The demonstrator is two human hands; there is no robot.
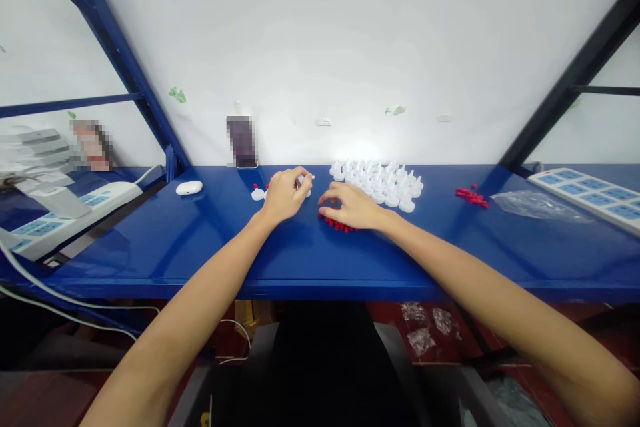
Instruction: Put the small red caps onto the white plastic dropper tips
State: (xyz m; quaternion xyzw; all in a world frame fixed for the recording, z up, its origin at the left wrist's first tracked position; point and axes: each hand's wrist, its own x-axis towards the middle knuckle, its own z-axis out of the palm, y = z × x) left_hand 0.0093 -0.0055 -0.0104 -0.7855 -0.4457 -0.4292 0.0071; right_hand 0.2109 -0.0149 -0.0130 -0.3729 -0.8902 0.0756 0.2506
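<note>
My left hand [287, 195] is closed round a small white plastic piece [305, 181], which shows partly between thumb and fingers. Just left of that hand lies a white piece [257, 194] with a red part by it, partly covered by the hand. Curled over a pile of small red plastic parts [343, 226] is my right hand [354, 205], with thumb and fingertips close together; what they pinch, if anything, is too small to make out. Behind it stand rows of many white pieces [377, 180], round-based with upright stems.
A white earbud case [189, 188] lies on the blue table [210, 247] at left. A blurred phone [243, 141] leans on the wall. To the right are more red parts [472, 197], a clear plastic bag [537, 205] and a power strip [593, 193]. Blue posts flank the table.
</note>
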